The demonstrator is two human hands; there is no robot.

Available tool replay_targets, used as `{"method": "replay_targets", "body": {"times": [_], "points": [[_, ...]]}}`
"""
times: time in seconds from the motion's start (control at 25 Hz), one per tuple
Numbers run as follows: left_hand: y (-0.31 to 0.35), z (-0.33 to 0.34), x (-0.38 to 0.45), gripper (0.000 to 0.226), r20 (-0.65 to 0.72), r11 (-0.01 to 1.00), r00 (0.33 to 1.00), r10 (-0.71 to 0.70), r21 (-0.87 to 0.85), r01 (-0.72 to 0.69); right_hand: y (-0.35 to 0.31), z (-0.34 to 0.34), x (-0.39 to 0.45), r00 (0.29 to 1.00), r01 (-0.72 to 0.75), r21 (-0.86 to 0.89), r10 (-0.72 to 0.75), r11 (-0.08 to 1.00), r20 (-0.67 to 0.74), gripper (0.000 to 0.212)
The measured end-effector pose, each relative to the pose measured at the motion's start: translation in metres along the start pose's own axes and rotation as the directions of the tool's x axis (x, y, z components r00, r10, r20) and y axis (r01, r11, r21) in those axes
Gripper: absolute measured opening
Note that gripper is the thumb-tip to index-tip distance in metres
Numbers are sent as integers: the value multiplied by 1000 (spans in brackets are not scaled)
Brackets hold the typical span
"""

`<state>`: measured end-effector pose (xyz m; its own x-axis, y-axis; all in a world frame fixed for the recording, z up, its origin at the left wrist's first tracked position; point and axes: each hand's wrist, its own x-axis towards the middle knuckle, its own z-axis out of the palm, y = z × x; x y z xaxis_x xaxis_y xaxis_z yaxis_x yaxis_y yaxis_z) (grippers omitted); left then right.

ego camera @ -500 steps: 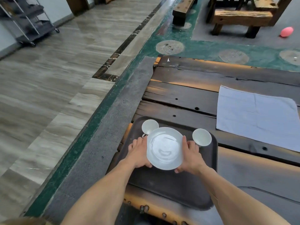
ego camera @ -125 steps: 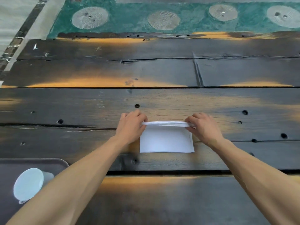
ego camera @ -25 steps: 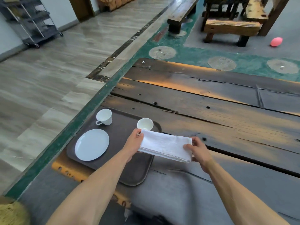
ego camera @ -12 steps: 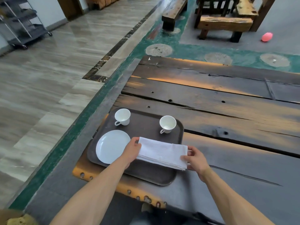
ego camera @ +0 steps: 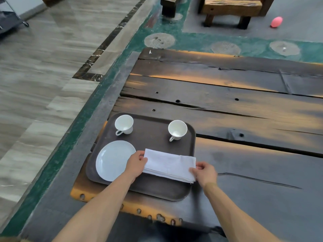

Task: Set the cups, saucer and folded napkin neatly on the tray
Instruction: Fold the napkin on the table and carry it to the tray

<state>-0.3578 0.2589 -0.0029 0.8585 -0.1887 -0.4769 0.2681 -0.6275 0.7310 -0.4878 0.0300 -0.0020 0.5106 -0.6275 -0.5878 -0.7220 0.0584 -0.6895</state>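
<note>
Each grip pinched an end of the folded napkin (ego camera: 169, 164): left hand (ego camera: 136, 164), right hand (ego camera: 204, 172). It lay over the tray's (ego camera: 151, 187) right half, beside the saucer (ego camera: 112, 160), two cups (ego camera: 123, 124) behind.

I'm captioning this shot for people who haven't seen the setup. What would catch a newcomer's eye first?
Most likely the white folded napkin, held at its ends by the left hand and right hand over the near right part of the dark tray. Next, the white saucer at the tray's near left and two white cups, the left cup and right cup, at its far corners.
</note>
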Motion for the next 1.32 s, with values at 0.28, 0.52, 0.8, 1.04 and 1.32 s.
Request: {"method": "replay_targets", "body": {"times": [0.28,0.52,0.8,1.04,1.32], "points": [[-11,1,25,20,-58,988,998,-29,151,37,2,19,10,998,-60,-135,57,989,-24,18],[-17,-4,38,13,-42,940,998,-41,336,52,-12,30,8,998,-5,-474,-23,880,-54,13],[-11,-6,47,7,-43,771,999,12,637,18,-12,40,11,991,62,-703,-125,709,-39,3],[-9,-6,51,7,-1,661,993,116,746,-76,-12,40,18,985,96,-804,-172,587,-8,11],[-7,-9,47,16,58,564,983,175,812,-148,-6,37,18,983,79,-746,-175,661,-51,23]]}}
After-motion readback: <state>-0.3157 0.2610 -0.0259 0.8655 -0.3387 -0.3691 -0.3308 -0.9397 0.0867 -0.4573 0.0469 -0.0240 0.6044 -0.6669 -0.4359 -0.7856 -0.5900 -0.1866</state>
